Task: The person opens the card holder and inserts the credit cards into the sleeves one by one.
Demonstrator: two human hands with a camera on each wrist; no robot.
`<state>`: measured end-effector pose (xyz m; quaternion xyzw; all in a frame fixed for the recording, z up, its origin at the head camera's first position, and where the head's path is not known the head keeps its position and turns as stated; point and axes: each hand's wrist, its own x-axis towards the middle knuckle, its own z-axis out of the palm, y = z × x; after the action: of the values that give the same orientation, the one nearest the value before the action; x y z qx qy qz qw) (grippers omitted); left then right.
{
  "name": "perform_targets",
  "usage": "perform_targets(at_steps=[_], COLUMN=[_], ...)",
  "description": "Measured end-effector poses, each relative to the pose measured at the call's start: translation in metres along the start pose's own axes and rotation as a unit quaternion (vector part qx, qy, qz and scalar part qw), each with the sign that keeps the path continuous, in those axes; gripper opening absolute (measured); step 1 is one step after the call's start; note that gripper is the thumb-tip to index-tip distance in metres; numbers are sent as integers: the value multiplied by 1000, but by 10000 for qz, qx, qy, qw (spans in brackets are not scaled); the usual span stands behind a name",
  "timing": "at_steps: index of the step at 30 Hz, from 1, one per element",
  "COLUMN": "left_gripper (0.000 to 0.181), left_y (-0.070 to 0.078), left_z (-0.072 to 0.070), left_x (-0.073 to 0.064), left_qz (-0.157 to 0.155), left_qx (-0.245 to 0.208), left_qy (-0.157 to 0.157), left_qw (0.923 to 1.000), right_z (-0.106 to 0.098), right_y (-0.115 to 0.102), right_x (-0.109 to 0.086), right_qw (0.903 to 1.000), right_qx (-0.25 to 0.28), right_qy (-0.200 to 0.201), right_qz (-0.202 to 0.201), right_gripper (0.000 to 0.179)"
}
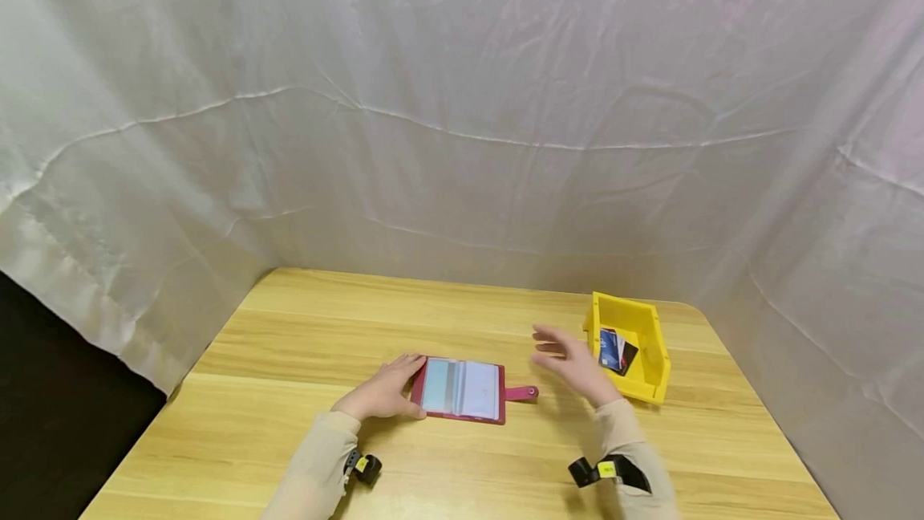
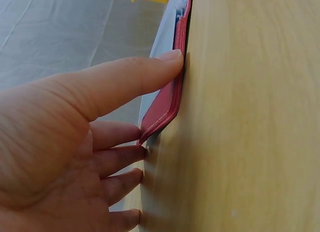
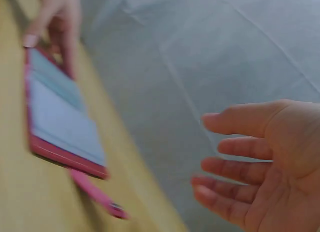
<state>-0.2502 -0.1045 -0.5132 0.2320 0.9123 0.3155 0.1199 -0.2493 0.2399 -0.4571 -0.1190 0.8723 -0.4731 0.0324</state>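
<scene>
A red card holder point(image 1: 463, 390) lies opened flat on the table, clear sleeves showing and its snap strap point(image 1: 522, 393) pointing right. At its left end, my left hand point(image 1: 382, 392) holds it between thumb and fingers. In the left wrist view, the thumb point(image 2: 165, 62) lies against the near edge and the fingers reach the far corner. Right of the strap, my right hand point(image 1: 573, 363) hovers with loosely spread fingers and nothing in them. Beside that hand stands a yellow bin point(image 1: 635, 315) holding several cards point(image 1: 610, 350), one blue and one dark.
The wooden table point(image 1: 289, 343) runs back to a pale grey cloth curtain point(image 1: 462, 183), which also hangs along both sides. A dark area point(image 1: 65, 408) shows beyond the table's left edge. Each wrist carries a strapped black camera.
</scene>
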Motion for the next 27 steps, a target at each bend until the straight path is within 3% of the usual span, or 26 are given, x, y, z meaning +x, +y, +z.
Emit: perform_targets(at_steps=[3, 5, 8, 11, 13, 18, 27], left_gripper=[96, 96, 96, 95, 95, 95, 95], left_y=[0, 0, -1, -1, -1, -2, -2], left_z=[0, 0, 0, 1, 1, 2, 3], left_x=[-1, -1, -1, -1, -1, 0, 0], left_qz=[-14, -13, -3, -2, -11, -22, -38], left_qx=[-3, 12, 33, 35, 20, 33, 55], left_qy=[20, 29, 34, 14, 10, 18, 45], left_qw=[10000, 10000, 10000, 10000, 10000, 10000, 10000], right_z=[-23, -37, -56, -73, -82, -90, -86], right_y=[3, 8, 18, 29, 36, 49, 79], right_x=[3, 5, 7, 9, 11, 15, 20], right_qw=[9973, 9905, 9704, 9496, 9435, 9427, 9262], right_qx=[445, 980, 1947, 2546, 2599, 2253, 2387], right_qy=[577, 966, 1406, 1722, 1840, 1828, 1829], right_qz=[-58, 77, 250, 615, 921, 1647, 2275], right_gripper=[48, 45, 42, 37, 37, 53, 63])
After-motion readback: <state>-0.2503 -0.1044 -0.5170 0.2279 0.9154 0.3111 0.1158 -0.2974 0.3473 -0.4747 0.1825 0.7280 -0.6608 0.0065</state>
